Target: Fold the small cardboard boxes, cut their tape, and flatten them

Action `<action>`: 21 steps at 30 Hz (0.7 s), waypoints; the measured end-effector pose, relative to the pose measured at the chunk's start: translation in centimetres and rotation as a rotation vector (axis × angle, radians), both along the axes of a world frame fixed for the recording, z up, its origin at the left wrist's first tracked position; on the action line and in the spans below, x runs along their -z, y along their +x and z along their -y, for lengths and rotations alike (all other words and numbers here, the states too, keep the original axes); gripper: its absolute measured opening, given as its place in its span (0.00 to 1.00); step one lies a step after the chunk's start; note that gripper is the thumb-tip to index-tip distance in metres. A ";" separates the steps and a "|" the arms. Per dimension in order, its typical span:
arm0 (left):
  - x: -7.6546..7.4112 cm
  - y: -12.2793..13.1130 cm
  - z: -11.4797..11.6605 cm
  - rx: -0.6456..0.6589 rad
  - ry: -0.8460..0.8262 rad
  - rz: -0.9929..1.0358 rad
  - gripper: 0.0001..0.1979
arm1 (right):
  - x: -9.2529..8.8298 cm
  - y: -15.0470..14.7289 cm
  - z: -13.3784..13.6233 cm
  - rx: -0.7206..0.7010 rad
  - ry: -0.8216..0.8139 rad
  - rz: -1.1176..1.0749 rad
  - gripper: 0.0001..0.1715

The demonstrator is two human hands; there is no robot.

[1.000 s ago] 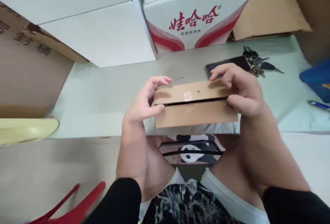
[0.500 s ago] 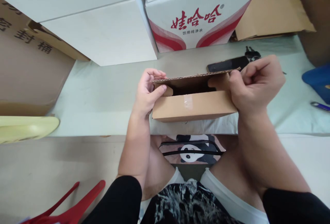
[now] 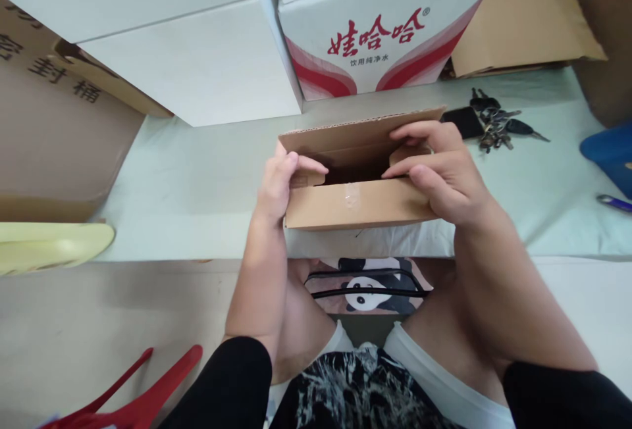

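Note:
An open brown cardboard box [image 3: 355,205] stands at the table's front edge, its long back flap [image 3: 365,127] raised and a strip of clear tape on its front. My left hand [image 3: 279,182] grips the box's left end, with a finger over the small left side flap [image 3: 307,179]. At the right end, my right hand [image 3: 439,169] holds the box with its thumb at the front edge and its fingers stretched over the opening by the right side flap [image 3: 407,153]. The dark inside of the box cannot be made out.
Behind my right hand lie a black phone [image 3: 463,122], partly covered, and a bunch of keys [image 3: 498,125]. White cartons [image 3: 197,67] and a red-and-white water carton [image 3: 370,41] line the back. A blue object [image 3: 609,156] and a pen [image 3: 615,203] are at the right.
My right hand has moved left from the corner of the back flap, its fingers now spread over the opening. The back flap leans further back, and the keys have come into view.

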State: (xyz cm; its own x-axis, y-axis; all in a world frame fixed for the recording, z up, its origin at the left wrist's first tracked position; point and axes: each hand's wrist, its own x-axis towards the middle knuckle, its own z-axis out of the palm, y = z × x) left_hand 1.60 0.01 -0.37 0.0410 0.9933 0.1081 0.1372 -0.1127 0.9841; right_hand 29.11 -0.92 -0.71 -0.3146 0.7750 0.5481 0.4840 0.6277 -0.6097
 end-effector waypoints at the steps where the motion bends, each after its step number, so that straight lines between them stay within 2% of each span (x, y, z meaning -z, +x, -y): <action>1: -0.2 -0.1 0.2 0.047 -0.051 -0.029 0.34 | -0.1 0.0 0.1 0.000 0.006 0.042 0.26; 5: -0.6 -0.8 0.7 0.170 -0.161 -0.122 0.37 | -0.7 -0.2 0.5 0.029 0.014 0.177 0.32; 9: -0.5 -1.2 0.5 0.228 -0.175 -0.139 0.39 | -0.7 -0.4 0.5 0.049 0.030 0.157 0.35; 15: 0.2 -1.5 0.0 0.314 -0.047 -0.006 0.35 | 0.2 -0.2 -0.1 -0.047 0.021 -0.136 0.31; 18: 0.5 -2.0 -0.2 0.343 -0.030 0.087 0.31 | 0.0 -0.2 -0.1 -0.062 -0.112 -0.322 0.34; 21: 1.1 -2.4 -0.7 0.307 0.046 0.069 0.29 | -0.3 -0.5 -0.1 -0.031 -0.215 -0.433 0.39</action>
